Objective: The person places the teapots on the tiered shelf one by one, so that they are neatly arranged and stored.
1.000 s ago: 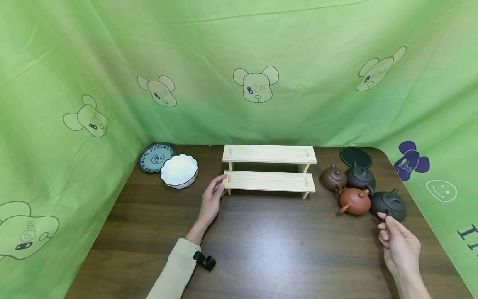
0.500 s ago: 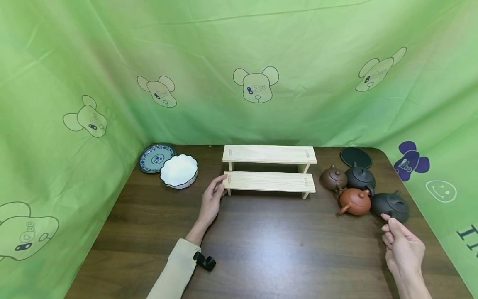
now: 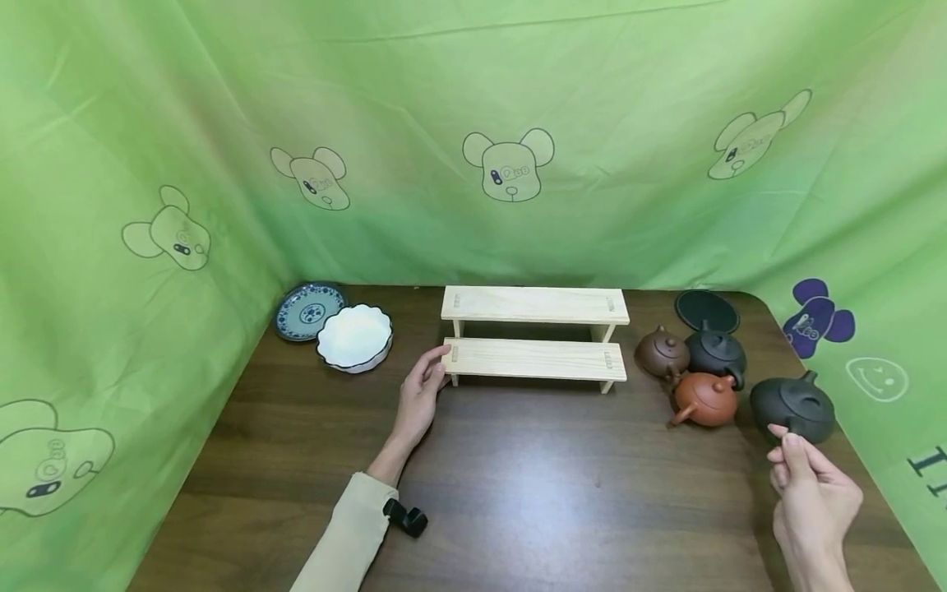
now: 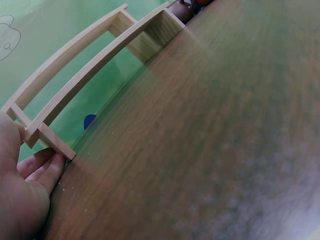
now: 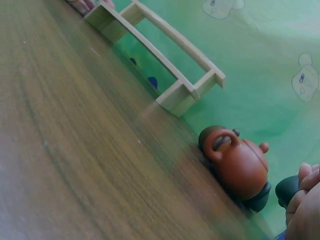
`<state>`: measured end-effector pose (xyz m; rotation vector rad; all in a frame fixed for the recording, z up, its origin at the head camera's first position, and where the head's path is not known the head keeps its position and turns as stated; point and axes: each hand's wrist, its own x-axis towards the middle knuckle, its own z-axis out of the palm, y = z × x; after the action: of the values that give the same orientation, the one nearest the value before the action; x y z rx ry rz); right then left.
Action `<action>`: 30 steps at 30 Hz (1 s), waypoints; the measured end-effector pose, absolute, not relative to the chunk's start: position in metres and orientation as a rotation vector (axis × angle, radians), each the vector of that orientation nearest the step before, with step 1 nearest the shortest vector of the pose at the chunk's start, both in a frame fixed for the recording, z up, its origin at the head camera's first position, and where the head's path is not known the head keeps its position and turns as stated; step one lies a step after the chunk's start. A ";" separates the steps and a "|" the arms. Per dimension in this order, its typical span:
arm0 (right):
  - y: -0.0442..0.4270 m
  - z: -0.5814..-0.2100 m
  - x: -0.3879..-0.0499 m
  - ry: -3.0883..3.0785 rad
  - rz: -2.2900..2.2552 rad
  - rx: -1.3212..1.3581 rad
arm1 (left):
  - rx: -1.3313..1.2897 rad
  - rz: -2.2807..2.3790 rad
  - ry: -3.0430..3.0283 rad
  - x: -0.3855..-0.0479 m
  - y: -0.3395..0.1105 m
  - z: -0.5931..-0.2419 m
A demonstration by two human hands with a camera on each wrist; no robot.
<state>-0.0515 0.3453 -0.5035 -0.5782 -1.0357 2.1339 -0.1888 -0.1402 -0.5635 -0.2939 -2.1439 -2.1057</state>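
Note:
My right hand [image 3: 814, 493] pinches the handle of a black teapot [image 3: 793, 409] at the right side of the table. The pot stands apart from the others and appears slightly raised; in the right wrist view only part of its dark body [image 5: 287, 190] shows beside the fingers. To its left sit an orange-brown teapot [image 3: 704, 400], a dark brown teapot [image 3: 661, 353] and another black teapot [image 3: 716, 353], close together. At the centre, my left hand [image 3: 418, 401] holds the left end of a two-step wooden shelf [image 3: 534, 359], its fingers against the leg [image 4: 57, 142].
A white scalloped bowl [image 3: 355, 337] and a blue patterned plate [image 3: 307, 312] lie at the back left. A flat black disc [image 3: 706, 311] lies behind the teapots. Green printed cloth [image 3: 510, 238] walls in the brown table [image 3: 503, 485] at the back and sides.
My right hand has moved right with the black teapot, opening a gap between it and the orange-brown one. The teapot looks a little higher. My left hand and the shelf have stayed put.

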 end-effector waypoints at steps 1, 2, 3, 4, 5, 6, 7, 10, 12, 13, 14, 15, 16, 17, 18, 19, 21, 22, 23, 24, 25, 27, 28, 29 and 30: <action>0.344 -0.502 -0.051 -1.048 2.120 -0.562 | -0.300 -2.101 -2.141 -0.186 -0.139 -0.558; 0.342 -0.500 -0.051 -1.050 2.114 -0.543 | -0.312 -2.090 -2.141 -0.183 -0.137 -0.553; 0.340 -0.499 -0.050 -1.054 2.111 -0.525 | -0.306 -2.087 -2.140 -0.183 -0.136 -0.551; 0.339 -0.498 -0.049 -1.049 2.114 -0.509 | -0.295 -2.084 -2.147 -0.182 -0.136 -0.549; 0.337 -0.496 -0.049 -1.050 2.110 -0.497 | -0.281 -2.084 -2.159 -0.180 -0.134 -0.544; 0.336 -0.495 -0.048 -1.048 2.108 -0.482 | -0.274 -2.082 -2.163 -0.179 -0.134 -0.543; 0.335 -0.494 -0.047 -1.054 2.097 -0.474 | -0.270 -2.081 -2.170 -0.179 -0.134 -0.543; 0.332 -0.489 -0.045 -1.073 2.065 -0.448 | -0.305 -2.088 -2.156 -0.180 -0.135 -0.546; 0.331 -0.486 -0.045 -1.098 2.041 -0.438 | -0.341 -2.092 -2.127 -0.182 -0.136 -0.551; 0.330 -0.484 -0.045 -1.107 2.033 -0.438 | -0.353 -2.095 -2.116 -0.182 -0.137 -0.552; 0.330 -0.482 -0.046 -1.110 2.032 -0.434 | -0.365 -2.096 -2.105 -0.183 -0.137 -0.553; 0.330 -0.481 -0.046 -1.113 2.030 -0.430 | -0.356 -2.095 -2.109 -0.181 -0.136 -0.550; 0.329 -0.479 -0.046 -1.112 2.032 -0.423 | -0.364 -2.097 -2.096 -0.182 -0.136 -0.552; 0.328 -0.477 -0.046 -1.111 2.037 -0.414 | -0.354 -2.096 -2.101 -0.182 -0.136 -0.552; 0.328 -0.476 -0.046 -1.110 2.043 -0.398 | -0.338 -2.096 -2.111 -0.182 -0.135 -0.551; 0.327 -0.474 -0.046 -1.110 2.052 -0.375 | -0.312 -2.090 -2.132 -0.180 -0.134 -0.547; 0.325 -0.471 -0.045 -1.133 2.059 -0.321 | -0.263 -2.091 -2.162 -0.179 -0.132 -0.543; 0.323 -0.470 -0.045 -1.143 2.066 -0.291 | -0.236 -2.094 -2.177 -0.179 -0.131 -0.541; 0.322 -0.469 -0.045 -1.151 2.076 -0.265 | -0.201 -2.097 -2.199 -0.178 -0.130 -0.538; 0.320 -0.468 -0.045 -1.160 2.085 -0.250 | -0.181 -2.104 -2.203 -0.178 -0.130 -0.537; 0.318 -0.466 -0.045 -1.171 2.092 -0.246 | -0.168 -2.113 -2.201 -0.178 -0.129 -0.536; 0.315 -0.464 -0.046 -1.180 2.114 -0.246 | -0.141 -2.129 -2.202 -0.179 -0.128 -0.535; 0.314 -0.462 -0.046 -1.189 2.121 -0.257 | -0.139 -2.134 -2.198 -0.179 -0.128 -0.536; 0.312 -0.461 -0.047 -1.202 2.129 -0.270 | -0.141 -2.135 -2.196 -0.179 -0.129 -0.536; 0.311 -0.460 -0.048 -1.215 2.136 -0.277 | -0.150 -2.130 -2.194 -0.179 -0.129 -0.537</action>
<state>-0.0476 0.3108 -0.4596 -0.2770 -1.2147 2.1359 -0.1791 -0.1289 -0.5370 -0.1502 -2.1936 -2.1303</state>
